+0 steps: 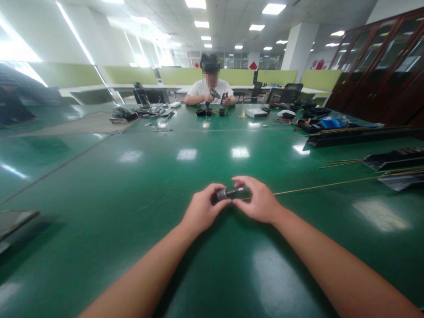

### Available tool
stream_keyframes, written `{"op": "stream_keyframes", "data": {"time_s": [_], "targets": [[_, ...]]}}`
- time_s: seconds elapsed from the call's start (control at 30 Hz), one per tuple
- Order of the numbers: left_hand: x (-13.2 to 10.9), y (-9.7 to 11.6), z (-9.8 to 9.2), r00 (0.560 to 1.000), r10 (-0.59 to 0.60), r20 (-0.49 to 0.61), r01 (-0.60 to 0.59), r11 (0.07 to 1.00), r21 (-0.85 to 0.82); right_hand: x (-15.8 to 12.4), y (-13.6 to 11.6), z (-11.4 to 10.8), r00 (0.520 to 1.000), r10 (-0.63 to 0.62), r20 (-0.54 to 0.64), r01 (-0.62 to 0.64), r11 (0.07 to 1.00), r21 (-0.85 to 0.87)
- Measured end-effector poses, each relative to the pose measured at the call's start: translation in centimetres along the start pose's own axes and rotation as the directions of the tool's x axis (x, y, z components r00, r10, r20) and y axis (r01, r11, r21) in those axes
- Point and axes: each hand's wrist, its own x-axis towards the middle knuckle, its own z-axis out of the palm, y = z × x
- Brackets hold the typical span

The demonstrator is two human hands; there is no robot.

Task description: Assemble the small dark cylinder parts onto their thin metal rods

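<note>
Both my hands meet over the green table (132, 185) just in front of me. My left hand (201, 208) is closed around the left end of a small dark cylindrical part (230, 194) with a metallic band. My right hand (260, 201) pinches the same part from the right, fingers curled over its top. The part lies level between the two hands, slightly above the table surface. A thin brass-coloured rod (324, 185) runs along the table from behind my right hand toward the right edge.
Long black trays (357, 136) and further black parts (394, 159) lie at the right with more thin rods. Across the table a person in a white shirt (211, 90) holds a power tool, with small parts and tools around. A dark flat object (15, 221) sits at the left edge.
</note>
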Motion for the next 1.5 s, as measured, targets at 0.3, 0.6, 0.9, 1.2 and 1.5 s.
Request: {"op": "stream_keyframes", "data": {"time_s": [0.3,0.6,0.9,1.2,1.5], "targets": [[-0.26,-0.41,0.74,0.995,-0.015,0.098,0.029,0.988,-0.152,-0.03,0.23,0.25,1.000,-0.006,0.002,0.006,1.000,0.020],[-0.15,-0.42,0.89,0.997,-0.022,0.074,0.035,0.983,-0.179,0.00,0.00,0.04,1.000,-0.016,0.022,0.016,1.000,0.000],[-0.19,-0.39,0.80,0.995,-0.003,0.097,0.023,0.980,-0.198,0.07,-0.12,0.00,0.999,-0.031,0.029,0.030,0.999,0.009],[0.09,0.02,0.63,1.000,-0.008,0.008,0.009,0.990,-0.144,0.03,-0.09,-0.14,0.999,-0.022,0.046,0.021,1.000,0.019],[0.07,-0.02,0.38,0.995,0.047,-0.092,-0.052,0.997,-0.058,0.04,-0.11,-0.19,0.999,-0.025,0.039,0.024,1.000,0.017]]}}
